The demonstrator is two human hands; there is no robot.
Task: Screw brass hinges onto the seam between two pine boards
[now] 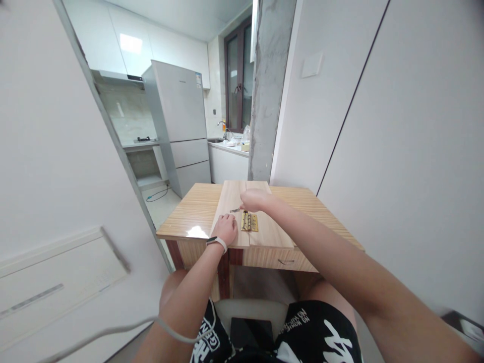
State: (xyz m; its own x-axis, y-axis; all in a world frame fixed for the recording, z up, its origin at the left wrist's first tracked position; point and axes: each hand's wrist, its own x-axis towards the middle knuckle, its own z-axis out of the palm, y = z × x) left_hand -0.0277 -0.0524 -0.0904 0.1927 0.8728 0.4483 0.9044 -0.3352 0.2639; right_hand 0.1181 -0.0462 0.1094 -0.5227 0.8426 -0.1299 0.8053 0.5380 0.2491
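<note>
Two pale wooden boards (pixel 264 227) lie side by side on a small striped wooden table (pixel 192 212). A brass hinge (pixel 249 221) sits across the seam between the boards, near their front edge. My left hand (pixel 226 228), with a white band on the wrist, rests curled on the left board just left of the hinge. My right hand (pixel 254 200) is closed above the hinge around a thin metal tool (pixel 235 210) whose tip pokes out to the left. What kind of tool it is cannot be made out.
Behind the table stand a grey concrete pillar (pixel 269 91) and a white wall. A kitchen opens at the back left with a fridge (pixel 181 121) and a counter (pixel 230 147). A white cable (pixel 113 330) crosses my left arm. My knees are under the table's front edge.
</note>
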